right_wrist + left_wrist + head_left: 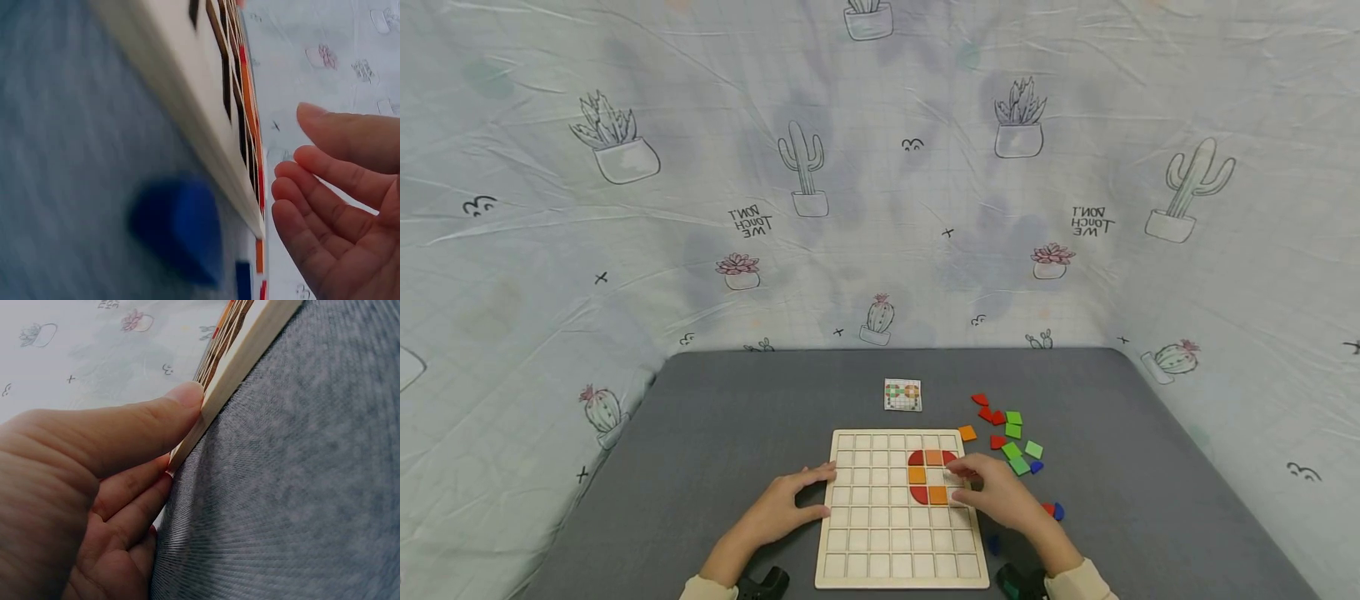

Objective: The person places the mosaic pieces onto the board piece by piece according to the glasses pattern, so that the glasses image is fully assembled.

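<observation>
A square wooden grid board (880, 567) lies on the table. On its upper right cells sit orange squares (917, 475) and red rounded-corner pieces (919, 495), grouped around a bare cell. My left hand (786, 502) is at the board's left edge; in the left wrist view its thumb and fingers touch the rim, fairly straight. Over the board's right side is my right hand (1000, 492), thumb and fingers apart. The right wrist view shows nothing between those fingers (312, 212). It partly hides the red piece (950, 457) at the upper right.
A small printed pattern card (902, 395) lies behind the board. To the right are scattered green squares (1013, 431), red pieces (997, 442), an orange square (967, 433) and blue pieces (1058, 511). One blue piece (178, 228) lies close to the board's right edge. A printed curtain (880, 208) surrounds the table.
</observation>
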Available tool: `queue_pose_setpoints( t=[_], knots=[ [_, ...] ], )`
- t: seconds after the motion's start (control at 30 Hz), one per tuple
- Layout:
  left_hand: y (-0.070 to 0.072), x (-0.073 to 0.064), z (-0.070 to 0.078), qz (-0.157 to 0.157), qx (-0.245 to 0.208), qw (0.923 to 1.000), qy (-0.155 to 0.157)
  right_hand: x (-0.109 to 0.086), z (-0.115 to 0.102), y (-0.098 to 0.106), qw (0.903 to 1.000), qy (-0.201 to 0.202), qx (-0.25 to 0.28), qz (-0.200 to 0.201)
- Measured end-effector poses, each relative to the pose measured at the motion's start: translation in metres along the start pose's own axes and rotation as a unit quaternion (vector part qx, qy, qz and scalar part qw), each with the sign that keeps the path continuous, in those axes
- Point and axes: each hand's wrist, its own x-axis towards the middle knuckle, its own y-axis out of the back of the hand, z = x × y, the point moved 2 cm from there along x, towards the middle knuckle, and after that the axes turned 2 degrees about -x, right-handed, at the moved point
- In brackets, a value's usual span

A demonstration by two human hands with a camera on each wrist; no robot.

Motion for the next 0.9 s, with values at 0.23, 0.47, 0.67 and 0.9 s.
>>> queue_pose_setpoints(
  t=[0.23,0.47,0.67,0.9],
  knots=[
    [0.0,0.0,0.002,0.001,0.004,0.9999,-0.01,-0.001,0.014,0.021,0.998,-0.029,0.002,0.056],
    [0.002,0.0,0.001,-0.015,-0.019,0.9997,0.007,0.0,0.032,0.045,0.9912,-0.051,-0.022,0.12],
    [0.001,0.0,-0.001,-0.008,-0.008,0.9999,-0.001,0.003,0.049,0.053,0.989,-0.072,-0.03,0.125],
    [0.001,0.0,0.0,-0.011,-0.014,0.9998,0.009,0.012,0.059,0.053,0.9862,-0.09,-0.057,0.127]
  ],
)
